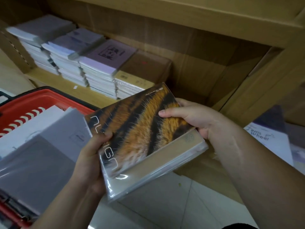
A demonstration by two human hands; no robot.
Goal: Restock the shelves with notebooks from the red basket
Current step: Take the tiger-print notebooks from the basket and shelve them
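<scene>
Both my hands hold a shrink-wrapped pack of notebooks with a tiger-fur cover (138,129), tilted, in front of the shelf. My left hand (92,159) grips its near left edge, thumb on the cover. My right hand (189,116) grips its far right corner, thumb on top. The red basket (24,103) sits at the left, holding grey and white wrapped notebook packs (41,146). On the wooden shelf (49,80) stand several stacks of notebooks (85,63), the rightmost stack topped by a brown cover (145,66).
To the right of the stacks the shelf bay is lined with cardboard (214,71). A cardboard shelf board (165,17) runs overhead. At the far right lie wrapped notebooks with a "Ferris Wheel" cover (267,139). Pale floor tiles (165,209) show below.
</scene>
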